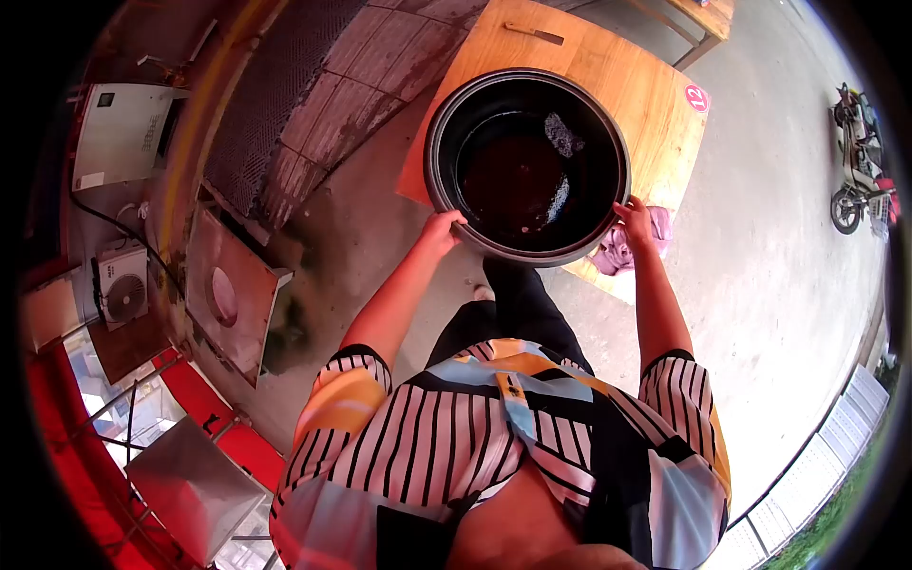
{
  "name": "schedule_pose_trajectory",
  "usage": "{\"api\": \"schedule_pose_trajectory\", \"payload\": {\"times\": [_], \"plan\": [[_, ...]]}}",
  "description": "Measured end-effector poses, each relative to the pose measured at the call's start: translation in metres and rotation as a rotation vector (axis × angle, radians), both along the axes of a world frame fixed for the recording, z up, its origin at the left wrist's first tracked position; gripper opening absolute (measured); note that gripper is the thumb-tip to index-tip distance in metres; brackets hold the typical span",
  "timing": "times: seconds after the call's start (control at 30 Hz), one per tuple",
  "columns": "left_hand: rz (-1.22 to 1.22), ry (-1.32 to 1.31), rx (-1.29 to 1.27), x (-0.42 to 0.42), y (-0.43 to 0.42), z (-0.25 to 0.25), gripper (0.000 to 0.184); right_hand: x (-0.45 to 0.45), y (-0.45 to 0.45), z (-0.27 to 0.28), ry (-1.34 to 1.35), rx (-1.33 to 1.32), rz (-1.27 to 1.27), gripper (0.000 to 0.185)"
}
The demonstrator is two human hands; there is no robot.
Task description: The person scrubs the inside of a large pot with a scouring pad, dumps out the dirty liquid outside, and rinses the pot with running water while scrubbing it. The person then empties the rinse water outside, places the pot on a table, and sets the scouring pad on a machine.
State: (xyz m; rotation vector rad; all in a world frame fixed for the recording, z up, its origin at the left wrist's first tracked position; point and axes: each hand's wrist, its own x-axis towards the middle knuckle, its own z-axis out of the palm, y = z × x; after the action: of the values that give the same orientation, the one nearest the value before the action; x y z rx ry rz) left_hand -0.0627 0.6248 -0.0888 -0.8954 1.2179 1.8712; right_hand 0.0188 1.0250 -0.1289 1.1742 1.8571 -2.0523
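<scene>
A large round black pot (pixel 475 100), like a cooker's inner pot, is held at its near side by both hands, over the corner of a wooden table. My left hand (pixel 445 230) is closed on the rim at the lower left. On the right, my right hand (pixel 635 220) grips the rim with its fingers curled over the edge. Inside the pot, a greyish speckled patch (pixel 563 135) shows on the wall; I cannot tell whether it is a scrubber or foam. The bottom looks wet and shiny. A crumpled pinkish-purple cloth (pixel 617 249) lies on the table beside my right hand.
A wooden-handled flat blade (pixel 534 33) lies on the far part of the wooden table (pixel 655 123), which bears a round "12" sticker (pixel 696 98). A scooter (pixel 858 166) stands far right. An outdoor fan unit (pixel 123 285) and a metal-topped stand (pixel 195 489) are at left.
</scene>
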Motion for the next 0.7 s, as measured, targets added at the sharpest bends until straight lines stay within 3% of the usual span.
{"api": "schedule_pose_trajectory", "payload": {"times": [0.2,0.4,0.43,0.47,0.5,0.57,0.63,0.7], "plan": [[-0.014,-0.004,0.062,-0.061,0.05,-0.046,0.023,-0.049,0.038,-0.021,-0.014,-0.043,-0.115,0.038],[0.068,-0.143,0.178,-0.047,0.074,-0.098,0.037,-0.09,0.069,-0.059,-0.083,0.263,-0.081,0.041],[-0.032,-0.169,0.113,-0.047,0.075,-0.095,0.038,-0.093,0.074,-0.067,-0.103,0.391,-0.017,0.04],[-0.091,-0.229,0.182,-0.049,0.074,-0.091,0.035,-0.101,0.064,-0.056,-0.284,0.783,0.041,0.041],[-0.15,-0.291,0.251,-0.049,0.075,-0.088,0.034,-0.115,0.047,-0.022,-0.15,1.136,0.131,0.041],[-0.458,-0.368,0.202,-0.072,0.065,-0.071,0.037,-0.147,0.015,0.011,0.049,1.333,0.214,0.039],[-0.871,-0.38,0.018,-0.121,0.049,-0.041,0.039,-0.174,-0.002,-0.003,0.16,1.2,0.436,0.042],[-1.131,0.068,-0.194,-0.177,0.023,-0.074,0.043,-0.207,-0.016,-0.026,0.117,1.237,0.632,0.049]]}}
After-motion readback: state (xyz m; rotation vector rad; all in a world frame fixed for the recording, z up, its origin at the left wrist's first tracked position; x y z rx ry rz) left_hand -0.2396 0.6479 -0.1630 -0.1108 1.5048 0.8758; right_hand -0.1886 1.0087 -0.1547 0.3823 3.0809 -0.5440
